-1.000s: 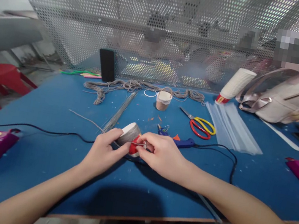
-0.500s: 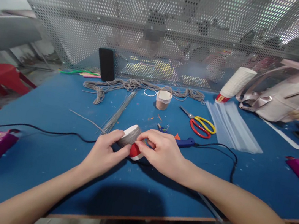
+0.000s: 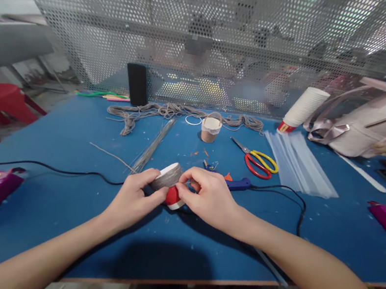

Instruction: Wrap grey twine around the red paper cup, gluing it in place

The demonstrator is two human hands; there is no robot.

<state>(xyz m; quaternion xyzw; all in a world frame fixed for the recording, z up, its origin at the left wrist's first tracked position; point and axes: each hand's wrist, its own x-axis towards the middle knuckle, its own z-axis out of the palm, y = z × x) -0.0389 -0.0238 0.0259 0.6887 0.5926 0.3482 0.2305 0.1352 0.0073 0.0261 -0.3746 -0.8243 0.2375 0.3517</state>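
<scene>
Cup, tilted with its open white end up and to the left, sits between the two hands, low over the blue table. Grey cord wraps the part towards its mouth, and from here I can see bare red and white at its base. The left hand has the cup's left side clasped between thumb and fingers. The right hand reaches in from the other side, thumb and fingertips pinched narrow against the cup; whether cord is caught between them, I can't tell. A loose strand trails out leftward past the left hand.

Just beyond the hands lie a bundle of thin wires and a blue tool on a black cable, the tool partly behind the right hand. Further back I see a small basket standing upright, a white ring beside it, and scissors with one red and one yellow handle. Tangled grey cord runs along behind, near an upright black phone.
</scene>
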